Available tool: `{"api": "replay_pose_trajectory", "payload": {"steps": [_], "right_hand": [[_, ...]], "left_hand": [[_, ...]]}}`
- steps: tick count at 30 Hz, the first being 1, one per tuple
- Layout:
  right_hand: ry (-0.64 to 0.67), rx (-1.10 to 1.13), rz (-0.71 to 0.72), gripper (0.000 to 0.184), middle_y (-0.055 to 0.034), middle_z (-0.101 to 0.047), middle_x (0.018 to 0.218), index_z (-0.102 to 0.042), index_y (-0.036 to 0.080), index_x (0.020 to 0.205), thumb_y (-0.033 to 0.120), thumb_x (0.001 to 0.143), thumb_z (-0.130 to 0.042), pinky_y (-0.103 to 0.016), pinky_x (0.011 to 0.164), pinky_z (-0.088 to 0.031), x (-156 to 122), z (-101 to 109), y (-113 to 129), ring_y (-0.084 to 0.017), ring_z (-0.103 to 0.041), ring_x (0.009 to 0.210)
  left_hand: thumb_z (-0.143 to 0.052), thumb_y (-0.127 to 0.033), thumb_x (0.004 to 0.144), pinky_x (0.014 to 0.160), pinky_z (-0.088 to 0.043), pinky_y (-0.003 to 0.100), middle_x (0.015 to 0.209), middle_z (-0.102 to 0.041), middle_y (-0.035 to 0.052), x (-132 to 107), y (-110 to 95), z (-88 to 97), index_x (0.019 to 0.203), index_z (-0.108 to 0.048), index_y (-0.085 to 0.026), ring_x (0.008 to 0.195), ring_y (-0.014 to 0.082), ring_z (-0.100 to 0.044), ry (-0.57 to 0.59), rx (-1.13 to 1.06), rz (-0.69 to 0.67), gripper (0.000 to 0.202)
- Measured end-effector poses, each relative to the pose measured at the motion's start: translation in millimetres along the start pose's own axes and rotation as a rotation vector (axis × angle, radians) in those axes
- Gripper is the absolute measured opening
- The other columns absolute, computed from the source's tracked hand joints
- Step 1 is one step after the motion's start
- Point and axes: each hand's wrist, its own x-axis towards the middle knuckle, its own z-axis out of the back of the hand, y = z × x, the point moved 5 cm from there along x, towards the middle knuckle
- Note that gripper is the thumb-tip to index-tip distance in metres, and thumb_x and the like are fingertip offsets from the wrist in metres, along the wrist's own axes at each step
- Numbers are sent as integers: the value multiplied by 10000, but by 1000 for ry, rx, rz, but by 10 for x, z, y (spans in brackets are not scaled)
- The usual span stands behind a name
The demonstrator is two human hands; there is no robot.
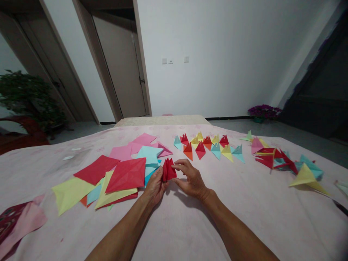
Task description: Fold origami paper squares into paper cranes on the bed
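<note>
Near the middle of the table I have a small piece of folded red paper (169, 171), its pleats standing upright. My left hand (157, 184) is closed on its left side, thumb against the folds. At its right edge are the curved thumb and fingers of my right hand (190, 178), which pinch or touch the paper's side. Just left of my hands lies a heap of creased square sheets, with a red sheet (127, 174) on top and yellow sheets (72, 192), light blue sheets (149, 154) and pink sheets (121, 152) around it.
Beyond my right hand stand rows of small folded paper cranes (200, 149) in several colours. Farther right lies a loose group of larger folded pieces, among them a yellow one (306, 177). A pink cloth (29, 221) is at the left front. Pale patterned tablecloth (244, 217) covers the table.
</note>
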Motion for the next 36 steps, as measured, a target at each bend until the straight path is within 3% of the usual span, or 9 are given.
{"api": "replay_pose_trajectory", "payload": {"steps": [5,9,17,25,31,36], "right_hand": [[53,-20,38,178,-77,-578,1215,-674,248,981,228,809,-716,-346,844,-535,18,32,-11,-211,-616,1023],[92,-46,37,73,-75,-585,1184,-700,239,924,234,860,-664,-330,812,-534,39,60,-24,-194,-620,974],[109,-68,53,114,-64,-564,1049,-702,228,885,294,914,-613,-310,784,-502,90,67,25,-173,-567,892],[96,-75,55,126,-79,-540,1081,-641,221,923,275,954,-532,-347,833,-485,107,57,84,-196,-534,951],[89,-124,55,147,-88,-537,1139,-627,216,923,257,965,-492,-395,905,-461,98,13,93,-227,-521,1048],[10,-179,-11,158,-82,-546,1111,-640,212,926,265,967,-497,-385,888,-462,62,0,74,-216,-541,996]], "left_hand": [[-774,-414,774,412,-486,168,809,-725,39,17,8,3,1047,-639,-141,495,97,-619,10,23,-8,409],[-761,-462,775,403,-466,153,857,-720,50,-6,4,-30,1098,-637,-143,525,89,-616,10,43,6,470],[-763,-595,699,352,-342,108,718,-586,-30,-23,4,-60,1035,-643,-135,452,17,-411,18,104,-29,582],[-793,-545,676,354,-289,103,688,-504,-50,-56,11,-99,914,-631,-154,484,26,-377,1,171,-53,485],[-751,-443,757,369,-271,104,705,-486,-40,-97,8,-169,968,-655,-149,503,30,-345,53,236,-64,374],[-762,-401,743,373,-271,101,732,-487,-30,-125,7,-206,965,-664,-149,523,37,-338,68,254,-61,350]]}}
